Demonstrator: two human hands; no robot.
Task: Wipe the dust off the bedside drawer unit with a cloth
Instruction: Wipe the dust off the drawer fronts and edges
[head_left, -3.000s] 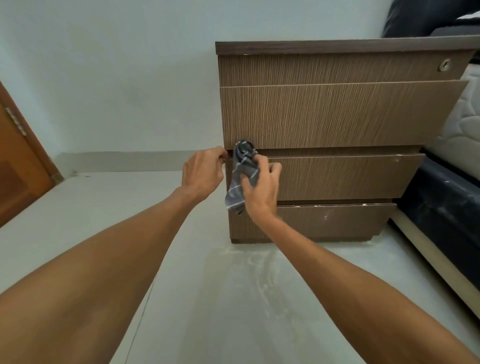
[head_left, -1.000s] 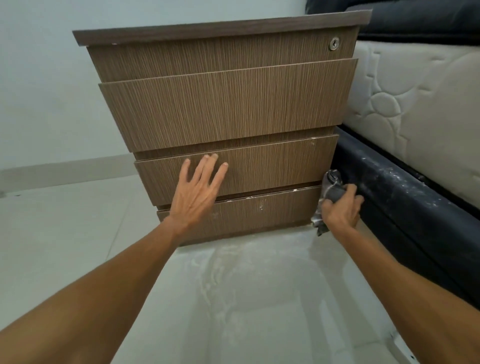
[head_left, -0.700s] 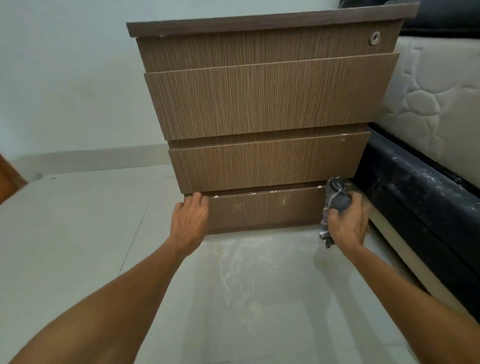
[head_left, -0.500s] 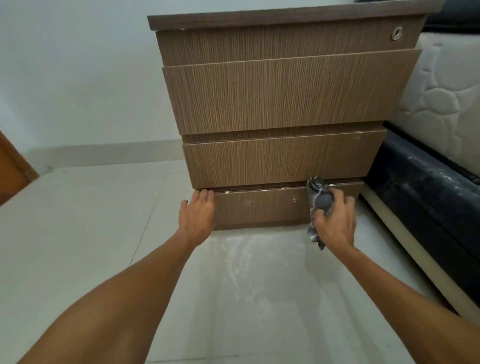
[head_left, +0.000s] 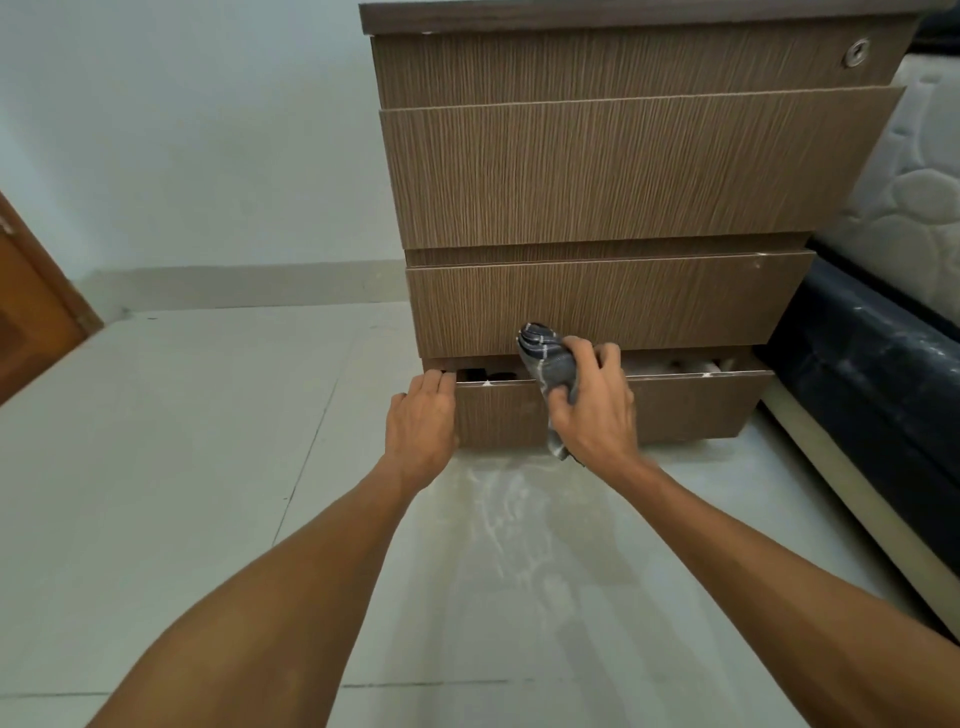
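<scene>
A brown wood-grain bedside drawer unit (head_left: 613, 171) stands on the floor against the wall, with a round lock at its top right. Its bottom drawer (head_left: 685, 410) is pulled out a little, and dark and pale items show through the gap. My left hand (head_left: 421, 423) grips the left top corner of that drawer front. My right hand (head_left: 592, 410) holds a bunched grey striped cloth (head_left: 545, 358) against the drawer's top edge, left of its middle. White dust specks lie along that edge.
A bed with a dark base (head_left: 872, 395) and a white quilted mattress (head_left: 914, 208) stands close against the unit's right side. A wooden door (head_left: 31, 312) is at the far left. The pale tiled floor (head_left: 208, 441) shows white dust smears in front of the unit.
The bottom drawer has come open a little under my left hand. My right hand has carried the cloth leftward from the drawer's right end along its top edge.
</scene>
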